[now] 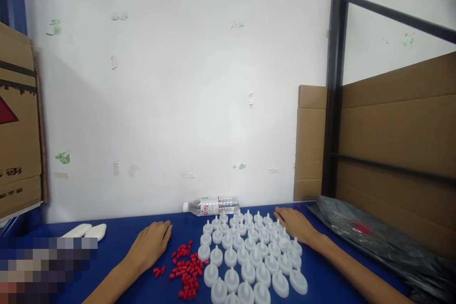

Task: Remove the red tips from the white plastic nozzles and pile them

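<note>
My left hand [151,242] lies flat on the blue table, palm down and holding nothing, left of a loose pile of small red caps [188,270]. On the other side, my right hand [294,222] rests palm down with its fingers stretched out, beside the back right corner of a group of white nozzle-topped bottles [249,270]. These translucent bottles stand close together with their nozzles pointing up. The red caps are scattered between my left hand and the bottles. Several bottles are cut off by the lower picture edge.
A clear plastic bottle [213,206] lies on its side against the white wall. Two white flat pieces [95,232] sit at the left. Grey plastic bags [366,242] cover the right side. Cardboard [395,133] and a dark metal post [335,80] stand behind; a carton [19,137] is at left.
</note>
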The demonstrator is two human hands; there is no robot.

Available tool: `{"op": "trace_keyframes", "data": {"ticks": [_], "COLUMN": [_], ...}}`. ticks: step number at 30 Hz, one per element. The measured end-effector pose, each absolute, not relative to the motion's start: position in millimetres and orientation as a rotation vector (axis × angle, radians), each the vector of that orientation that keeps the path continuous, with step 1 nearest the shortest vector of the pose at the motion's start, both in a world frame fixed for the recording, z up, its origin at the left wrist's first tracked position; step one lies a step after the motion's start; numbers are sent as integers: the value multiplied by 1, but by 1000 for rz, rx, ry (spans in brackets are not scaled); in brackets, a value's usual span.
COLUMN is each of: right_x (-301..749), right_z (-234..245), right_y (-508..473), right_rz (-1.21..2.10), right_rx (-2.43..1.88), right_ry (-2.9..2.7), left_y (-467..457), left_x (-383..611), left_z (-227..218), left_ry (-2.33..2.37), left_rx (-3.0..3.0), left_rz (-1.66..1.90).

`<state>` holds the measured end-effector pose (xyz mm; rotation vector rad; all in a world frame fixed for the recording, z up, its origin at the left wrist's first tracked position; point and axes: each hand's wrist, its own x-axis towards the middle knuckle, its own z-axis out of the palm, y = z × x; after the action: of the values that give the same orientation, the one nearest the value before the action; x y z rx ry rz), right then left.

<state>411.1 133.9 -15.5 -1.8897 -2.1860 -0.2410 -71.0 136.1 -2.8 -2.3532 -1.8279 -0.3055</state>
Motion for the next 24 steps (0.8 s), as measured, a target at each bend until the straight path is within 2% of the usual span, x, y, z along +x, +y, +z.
{"op": "trace_keyframes", "data": {"ticks": [24], "right_x": [411], "right_z": [-15], "right_y": [133], "right_rz": [-290], "right_rx": [-1893], "right_ry": [-2210], "left_y": [138], "left_x": [-73], "left_z": [-6], "left_ry": [-1816], "left_rx": [-2338], "left_rz": [-335]}}
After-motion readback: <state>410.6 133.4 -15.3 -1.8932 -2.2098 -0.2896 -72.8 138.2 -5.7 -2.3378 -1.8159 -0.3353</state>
